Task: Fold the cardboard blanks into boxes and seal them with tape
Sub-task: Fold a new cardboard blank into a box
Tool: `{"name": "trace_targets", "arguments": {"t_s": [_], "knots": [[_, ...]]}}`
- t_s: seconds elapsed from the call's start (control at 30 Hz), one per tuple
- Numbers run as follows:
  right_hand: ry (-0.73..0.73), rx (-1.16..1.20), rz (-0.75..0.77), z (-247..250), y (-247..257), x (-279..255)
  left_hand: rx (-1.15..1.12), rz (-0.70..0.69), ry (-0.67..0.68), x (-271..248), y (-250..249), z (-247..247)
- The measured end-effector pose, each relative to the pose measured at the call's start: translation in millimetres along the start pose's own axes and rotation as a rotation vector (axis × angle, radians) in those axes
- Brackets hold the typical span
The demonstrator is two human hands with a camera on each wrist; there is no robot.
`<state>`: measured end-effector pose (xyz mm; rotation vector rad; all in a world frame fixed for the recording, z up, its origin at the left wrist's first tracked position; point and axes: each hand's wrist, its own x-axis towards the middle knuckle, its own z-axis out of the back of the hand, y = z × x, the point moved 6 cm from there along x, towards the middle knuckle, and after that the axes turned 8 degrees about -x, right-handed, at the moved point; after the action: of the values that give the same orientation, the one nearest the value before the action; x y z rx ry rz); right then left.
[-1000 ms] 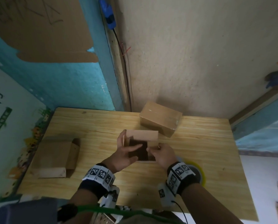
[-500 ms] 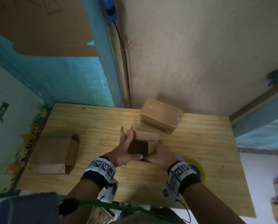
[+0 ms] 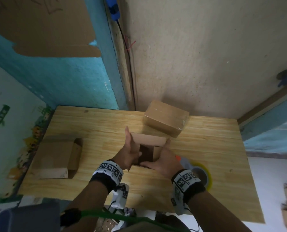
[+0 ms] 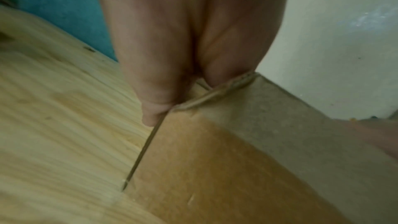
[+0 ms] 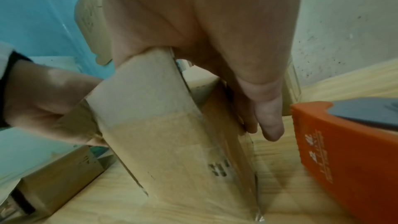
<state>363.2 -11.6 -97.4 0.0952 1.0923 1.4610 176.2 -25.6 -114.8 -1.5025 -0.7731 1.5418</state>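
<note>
Head view, box (image 3: 148,144) btwn left hand (image 3: 127,152), right hand (image 3: 164,160)

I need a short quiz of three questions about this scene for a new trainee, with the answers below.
1. True or false: the box between the hands is already closed on top.
2. Which thing lies right of the right hand? A) tape dispenser B) scissors C) knife
3. How many other boxes stand on the table?

Key
1. False: its top is open and dark inside.
2. A
3. Two: the taped box at the back and the open box at the left.
</note>
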Motion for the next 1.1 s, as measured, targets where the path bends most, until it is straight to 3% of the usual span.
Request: {"name": "trace_targets", "arguments": {"t_s": [0.1, 0.27, 0.37, 0.47, 0.57, 0.77, 0.97, 1.1], "knots": [[0.04, 0.085, 0.003, 0.6, -1.0, -0.4, -0.068, 0.095, -0.142, -0.4, 15.0, 9.3], [0.172, 0.259, 0.124, 13.5, 2.3, -16.7, -0.024, -0.009, -0.279, 1.2, 9.7, 13.1], [0.119, 0.251, 0.185, 20.0, -0.2, -18.3, -0.095, -0.033, -0.227, 0.0, 7.6, 13.2], [-0.022, 0.302, 0.078, 21.8, -11.9, -11.1, -0.319, -0.091, -0.212, -7.9, 4.2, 13.1], [-0.059, 0.259, 0.034, 17.2, -18.9, -2.9, -0.483, -0.124, -0.163, -17.8, 1.0, 10.8], [-0.068, 0.214, 0.01, 12.6, -15.3, 1.9, -0.067, -0.306, -0.043, -21.5, 13.4, 10.6], [-0.03, 0.258, -0.017, 21.4, -30.1, 1.2, -0.1, -0.269, 0.021, -17.4, 15.0, 17.9], [-0.198, 0.141, 0.013, 46.5, -48.5, -4.4, -0.05, -0.287, -0.021, -20.7, 24.3, 16.0]]}}
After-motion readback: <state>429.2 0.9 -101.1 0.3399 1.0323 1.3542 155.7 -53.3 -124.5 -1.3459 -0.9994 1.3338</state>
